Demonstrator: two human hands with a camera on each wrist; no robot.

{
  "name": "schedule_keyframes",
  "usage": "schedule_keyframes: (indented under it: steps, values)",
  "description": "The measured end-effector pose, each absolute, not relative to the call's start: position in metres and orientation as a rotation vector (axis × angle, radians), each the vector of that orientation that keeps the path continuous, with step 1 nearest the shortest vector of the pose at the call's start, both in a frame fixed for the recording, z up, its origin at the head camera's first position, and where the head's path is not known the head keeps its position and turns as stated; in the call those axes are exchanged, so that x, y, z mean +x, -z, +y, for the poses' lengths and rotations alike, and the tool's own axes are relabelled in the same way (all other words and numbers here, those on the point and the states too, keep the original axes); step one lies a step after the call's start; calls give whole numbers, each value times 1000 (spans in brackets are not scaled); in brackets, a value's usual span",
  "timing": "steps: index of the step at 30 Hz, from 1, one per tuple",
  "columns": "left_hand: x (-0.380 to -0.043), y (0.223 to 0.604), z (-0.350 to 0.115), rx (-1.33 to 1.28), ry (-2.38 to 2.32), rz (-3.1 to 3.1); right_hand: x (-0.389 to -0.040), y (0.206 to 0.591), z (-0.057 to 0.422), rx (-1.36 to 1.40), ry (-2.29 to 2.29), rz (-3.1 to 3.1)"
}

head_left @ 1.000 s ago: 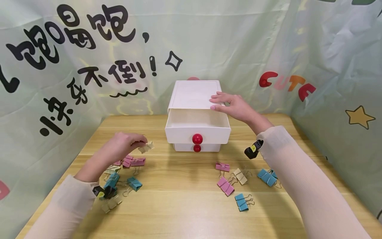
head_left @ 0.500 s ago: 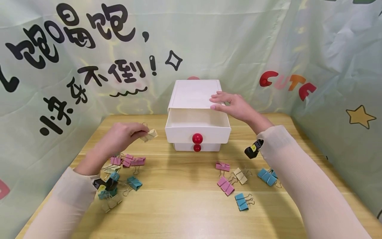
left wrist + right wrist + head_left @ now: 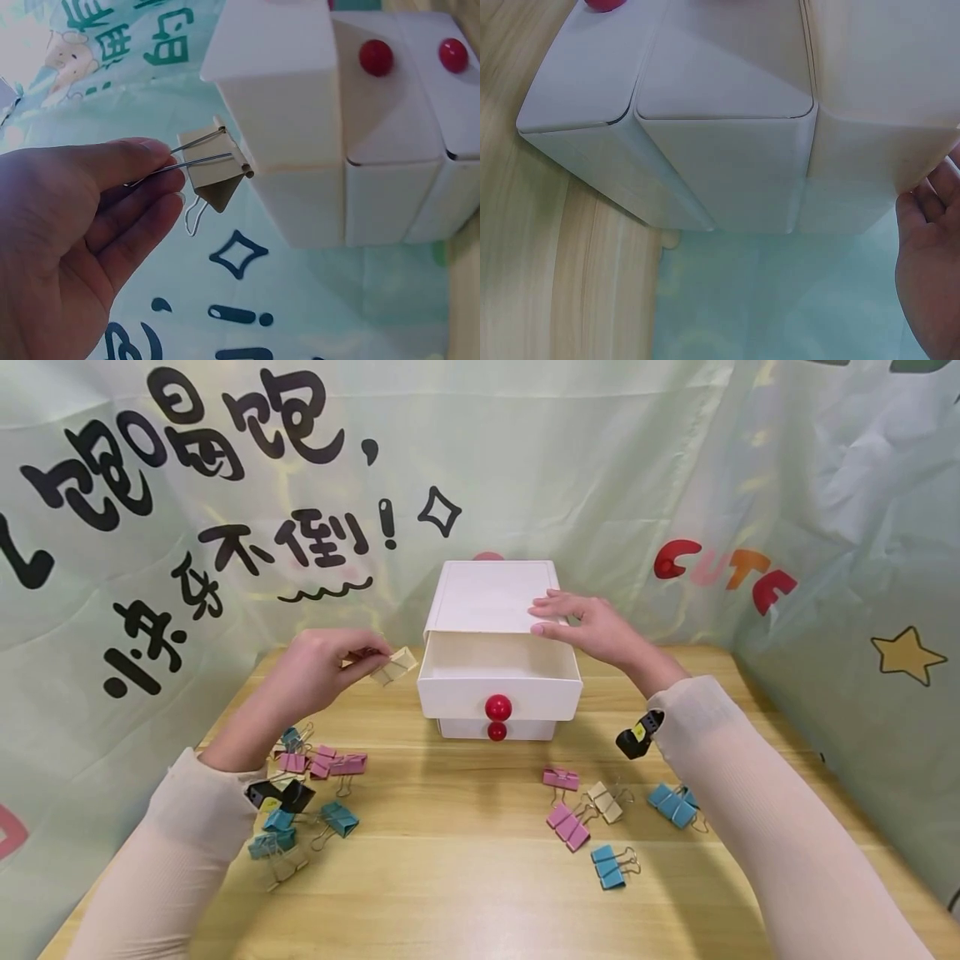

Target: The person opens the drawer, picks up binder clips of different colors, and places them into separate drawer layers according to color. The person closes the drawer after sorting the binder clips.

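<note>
So the left hand (image 3: 315, 672) is pinching a beige binder clip (image 3: 395, 666) by its wire handles, thumb and fingers squeezed together on them, holding it up in the air just left of centre frame. In the left wrist view the clip (image 3: 215, 169) sits right beside the side wall of the white drawer box (image 3: 300, 127), very close, but I can't tell if it's actually touching.

The right hand (image 3: 581, 625) lies flat on the top right edge of the drawer box (image 3: 491, 597), fingers straight and relaxed, not gripping anything. The top drawer (image 3: 498, 681) is pulled out, and it has a red knob (image 3: 497, 707) with a second red knob (image 3: 497, 732) on the shut drawer under it.

Down on the wooden surface (image 3: 465, 877) there's a heap of pink, blue and beige binder clips (image 3: 315, 777) at lower left, and another loose bunch (image 3: 600, 814) at lower right. Behind it all is a pale green backdrop (image 3: 600, 460) with black lettering.
</note>
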State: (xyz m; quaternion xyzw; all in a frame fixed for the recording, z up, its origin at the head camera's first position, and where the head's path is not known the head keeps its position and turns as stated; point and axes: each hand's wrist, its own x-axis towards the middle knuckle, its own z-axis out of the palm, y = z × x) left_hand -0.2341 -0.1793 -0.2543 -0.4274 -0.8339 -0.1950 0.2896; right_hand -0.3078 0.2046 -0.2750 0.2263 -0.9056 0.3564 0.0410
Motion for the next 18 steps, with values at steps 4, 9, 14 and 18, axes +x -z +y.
schedule_keyframes:
  steps: [4,9,14,18]
  values:
    - [-235,247,-171,-1159,548,-2214,-307,275,204,695,-1095,-2771]
    - [-237,239,-157,-1160,597,-2235,-307,275,205,704,-1103,-2760]
    - [-240,236,-144,-1150,663,-2280,-308,275,205,700,-1104,-2764]
    - [-242,233,-132,-1154,717,-2321,-308,275,205,707,-1087,-2765]
